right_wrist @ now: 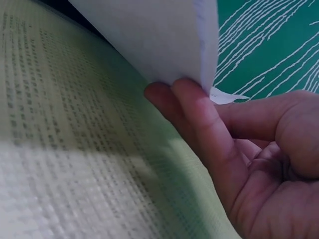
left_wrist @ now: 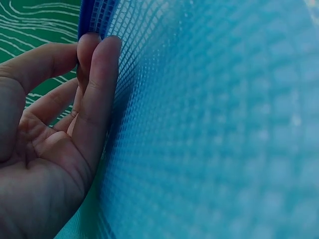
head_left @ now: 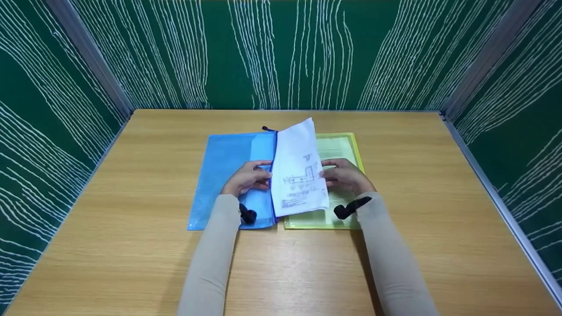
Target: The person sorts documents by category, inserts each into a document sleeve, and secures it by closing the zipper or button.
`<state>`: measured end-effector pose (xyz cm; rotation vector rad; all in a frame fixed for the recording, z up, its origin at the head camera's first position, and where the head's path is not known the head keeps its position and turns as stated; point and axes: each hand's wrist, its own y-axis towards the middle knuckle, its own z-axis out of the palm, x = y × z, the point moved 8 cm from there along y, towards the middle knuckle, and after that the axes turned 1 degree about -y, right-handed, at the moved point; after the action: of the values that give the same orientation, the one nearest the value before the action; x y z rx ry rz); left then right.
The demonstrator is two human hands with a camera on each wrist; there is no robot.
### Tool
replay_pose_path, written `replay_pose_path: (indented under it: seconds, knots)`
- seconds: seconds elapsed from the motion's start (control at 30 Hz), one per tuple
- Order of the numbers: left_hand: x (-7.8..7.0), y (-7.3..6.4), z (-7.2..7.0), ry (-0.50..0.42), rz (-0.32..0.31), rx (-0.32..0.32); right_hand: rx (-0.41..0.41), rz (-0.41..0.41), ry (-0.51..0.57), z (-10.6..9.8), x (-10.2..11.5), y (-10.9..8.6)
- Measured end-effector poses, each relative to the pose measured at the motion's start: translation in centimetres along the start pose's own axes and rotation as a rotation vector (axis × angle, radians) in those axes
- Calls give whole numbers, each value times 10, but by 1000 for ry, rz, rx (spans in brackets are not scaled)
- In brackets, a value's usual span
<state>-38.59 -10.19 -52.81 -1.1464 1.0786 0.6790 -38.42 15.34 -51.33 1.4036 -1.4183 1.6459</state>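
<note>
A blue mesh zip pouch (head_left: 228,153) lies on the left, its dark blue zipper edge (left_wrist: 91,17) toward the middle. My left hand (head_left: 249,177) pinches that edge between thumb and fingers. White paper (head_left: 298,149) with a printed drawing and text stands tilted at the pouch's opening, its left side along the zipper. At the paper's right edge, my right hand (head_left: 344,175) pinches it; in the right wrist view fingertips (right_wrist: 194,99) press against the sheet (right_wrist: 159,40). Beneath the paper and right hand lies a yellow-green pouch (head_left: 338,151) with printed pages showing through.
Both pouches lie on a wooden table (head_left: 421,210). Green walls (head_left: 281,57) with white wavy lines stand at the back and sides, with grey metal posts (head_left: 94,57) at the corners. A zipper pull (head_left: 266,128) sticks out at the blue pouch's far end.
</note>
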Motion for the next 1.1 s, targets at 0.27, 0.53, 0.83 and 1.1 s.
replay_pose_path:
  seconds: [0.27, 0.53, 0.83, 1.1]
  knots:
    - [0, -1, 2, -11, 17, -8, 19, -2, 60, 11, -3, 4]
    - [0, -1, 2, -21, 19, -9, 25, -3, 67, 22, -4, 6]
    - [1, -1, 3, -32, 12, -2, 19, 16, 106, 34, -5, 9]
    - [0, -2, 5, -56, 35, 14, 45, 16, 145, 46, -4, 9]
